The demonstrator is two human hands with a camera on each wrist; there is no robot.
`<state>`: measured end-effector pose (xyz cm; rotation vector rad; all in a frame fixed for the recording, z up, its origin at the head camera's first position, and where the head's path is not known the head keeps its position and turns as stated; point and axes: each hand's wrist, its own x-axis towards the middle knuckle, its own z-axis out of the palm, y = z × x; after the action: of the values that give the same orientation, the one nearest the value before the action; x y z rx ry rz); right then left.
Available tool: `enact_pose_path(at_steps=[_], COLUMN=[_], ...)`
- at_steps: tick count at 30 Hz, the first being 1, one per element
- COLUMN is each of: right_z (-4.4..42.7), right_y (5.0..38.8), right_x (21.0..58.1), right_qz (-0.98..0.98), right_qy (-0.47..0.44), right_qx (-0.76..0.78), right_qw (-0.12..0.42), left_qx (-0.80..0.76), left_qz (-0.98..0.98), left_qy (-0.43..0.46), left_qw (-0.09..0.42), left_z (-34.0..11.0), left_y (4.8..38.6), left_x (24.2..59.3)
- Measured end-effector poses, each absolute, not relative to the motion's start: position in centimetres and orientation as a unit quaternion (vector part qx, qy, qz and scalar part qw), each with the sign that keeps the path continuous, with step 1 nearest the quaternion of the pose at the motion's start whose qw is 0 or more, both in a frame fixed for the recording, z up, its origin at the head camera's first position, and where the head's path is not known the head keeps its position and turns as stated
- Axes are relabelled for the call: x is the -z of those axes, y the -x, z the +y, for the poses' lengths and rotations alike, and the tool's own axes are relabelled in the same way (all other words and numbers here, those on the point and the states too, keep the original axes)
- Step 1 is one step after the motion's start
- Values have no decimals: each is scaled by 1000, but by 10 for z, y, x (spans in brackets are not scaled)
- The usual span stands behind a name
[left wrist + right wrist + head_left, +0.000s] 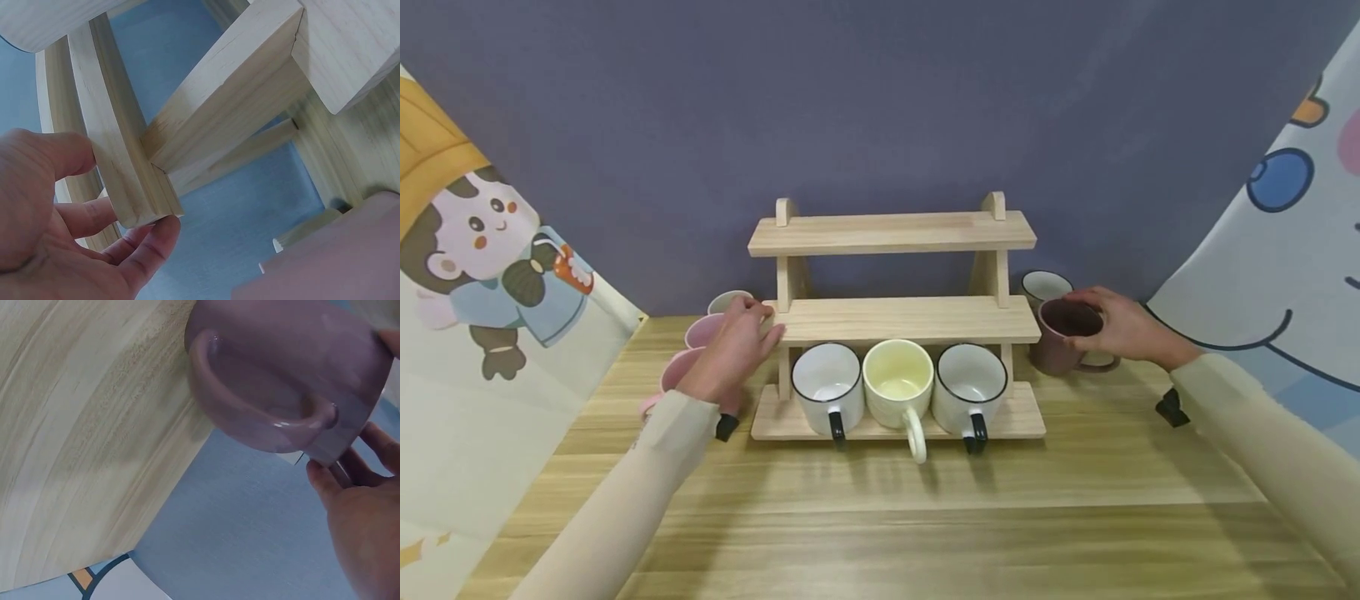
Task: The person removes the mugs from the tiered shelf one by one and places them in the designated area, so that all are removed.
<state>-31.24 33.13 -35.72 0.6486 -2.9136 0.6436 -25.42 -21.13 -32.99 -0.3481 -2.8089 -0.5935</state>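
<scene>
Left hand [735,346]: pinching the rack's [910,319] left edge
Right hand [1122,327]: pinching the mauve mug's [1054,353] rim, handle [231,417] jutting beneath

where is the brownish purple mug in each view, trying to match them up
Head: right of centre, beside the wooden shelf, with the right hand gripping the mug near its rim.
Left wrist: not in the picture.
Right wrist: large, across the upper right, its handle facing the camera.
Shared landmark: the blue-grey backdrop, which shows in all three views.
</scene>
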Motion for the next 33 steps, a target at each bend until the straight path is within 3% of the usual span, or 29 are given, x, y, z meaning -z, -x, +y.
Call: enact_pose_path(at_steps=[9, 20, 33], right_z=[322, 297, 275], right_y=[304, 300, 303], right_x=[344, 337, 338], right_qz=[-956, -934, -911], right_qy=[-202, -266, -332], right_qx=[-210, -227, -227], right_qw=[20, 77, 90], left_qx=[194, 200, 204], left_qz=[-961, -960, -961], left_qy=[131, 131, 124], left_qw=[148, 146, 139], left_z=[-212, -213, -212], left_y=[255, 254, 254], left_x=[332, 333, 333])
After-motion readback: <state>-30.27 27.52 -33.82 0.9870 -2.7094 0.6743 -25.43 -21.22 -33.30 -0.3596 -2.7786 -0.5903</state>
